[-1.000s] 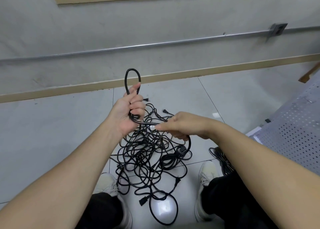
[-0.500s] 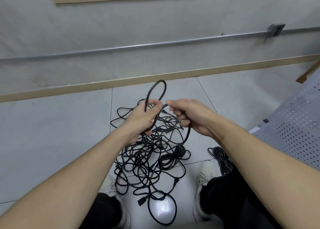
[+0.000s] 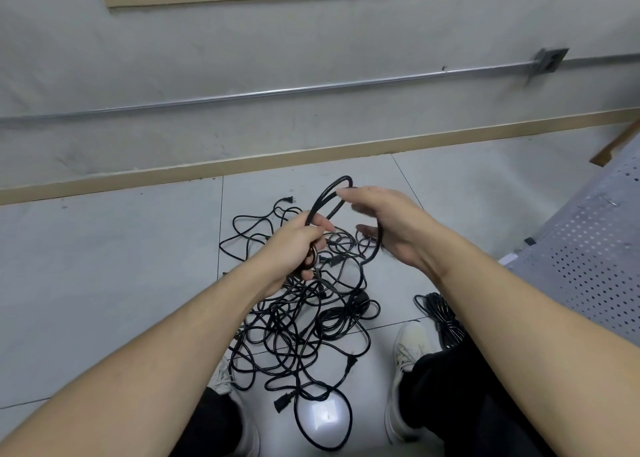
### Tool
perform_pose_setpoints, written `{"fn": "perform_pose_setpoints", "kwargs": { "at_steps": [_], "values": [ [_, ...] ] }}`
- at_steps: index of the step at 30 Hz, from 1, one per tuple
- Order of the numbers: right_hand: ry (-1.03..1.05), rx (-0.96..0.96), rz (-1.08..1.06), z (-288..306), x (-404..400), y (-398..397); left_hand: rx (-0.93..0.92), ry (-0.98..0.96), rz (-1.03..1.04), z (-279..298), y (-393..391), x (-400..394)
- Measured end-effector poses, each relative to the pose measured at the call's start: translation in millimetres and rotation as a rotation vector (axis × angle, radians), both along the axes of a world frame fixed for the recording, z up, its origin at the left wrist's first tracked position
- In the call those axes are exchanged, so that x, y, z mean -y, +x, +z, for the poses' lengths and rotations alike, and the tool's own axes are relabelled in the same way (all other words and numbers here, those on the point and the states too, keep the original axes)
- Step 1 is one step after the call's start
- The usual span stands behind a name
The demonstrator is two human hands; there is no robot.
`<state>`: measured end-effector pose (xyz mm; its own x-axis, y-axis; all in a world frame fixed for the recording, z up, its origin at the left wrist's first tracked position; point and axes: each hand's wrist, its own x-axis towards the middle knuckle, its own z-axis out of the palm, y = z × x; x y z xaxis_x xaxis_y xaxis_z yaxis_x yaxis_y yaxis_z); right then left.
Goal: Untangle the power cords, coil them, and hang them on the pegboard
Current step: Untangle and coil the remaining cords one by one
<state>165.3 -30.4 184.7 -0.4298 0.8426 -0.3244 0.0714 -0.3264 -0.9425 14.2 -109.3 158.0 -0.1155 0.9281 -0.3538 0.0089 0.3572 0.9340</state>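
A tangle of black power cords [image 3: 298,328] lies on the tiled floor between my feet. My left hand [image 3: 294,249] grips a small coil of one black cord [image 3: 329,197], its loops rising above the fist. My right hand [image 3: 384,221] is beside it, fingers curved over a strand of the same cord, which runs under the palm and down to the pile. A finished black coil [image 3: 440,314] lies on the floor by my right shoe. The grey perforated pegboard [image 3: 588,259] lies at the right edge.
A grey wall with a metal conduit [image 3: 311,91] and a wooden skirting [image 3: 277,157] runs across the back. My two white shoes [image 3: 408,346] flank the pile. A loose plug [image 3: 289,199] lies at the pile's far side.
Both hands have come together and risen from the pile. My right hand has brought another loop of cord over to the coil in my left hand.
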Motion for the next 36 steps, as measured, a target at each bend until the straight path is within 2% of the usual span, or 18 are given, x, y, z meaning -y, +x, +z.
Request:
{"fn": "perform_pose_setpoints", "kwargs": {
  "at_steps": [5,8,10,13,16,20,23,25,28,31,36],
  "values": [
    [0.022,-0.182,-0.159,0,-2,-5,0.179,-0.021,-0.112,10,3,5],
    [0.269,-0.057,-0.141,4,2,-6,0.228,-0.082,-0.184,12,-6,8],
    [0.339,-0.008,-0.123,5,5,-7,0.271,-0.086,-0.166,13,-9,9],
    [0.301,0.115,-0.071,3,5,-5,0.335,-0.035,-0.07,18,-14,8],
    [0.283,0.193,-0.064,0,0,0,0.271,-0.015,-0.045,19,-18,6],
    [0.131,-0.085,-0.239,-1,-2,-4,0.18,-0.005,-0.137,15,-7,7],
    [0.036,-0.255,-0.238,-2,1,-11,0.142,0.019,-0.155,13,3,5],
    [0.002,-0.266,-0.213,0,4,-13,0.099,0.048,-0.164,10,7,5],
    [-0.047,-0.165,-0.186,-2,3,-12,0.011,0.077,-0.184,3,11,8],
    [-0.114,-0.187,-0.159,-2,1,-14,-0.032,0.085,-0.176,0,9,8],
    [-0.196,-0.321,-0.206,2,-1,-18,0.133,0.032,-0.238,8,3,5]
  ]
}}
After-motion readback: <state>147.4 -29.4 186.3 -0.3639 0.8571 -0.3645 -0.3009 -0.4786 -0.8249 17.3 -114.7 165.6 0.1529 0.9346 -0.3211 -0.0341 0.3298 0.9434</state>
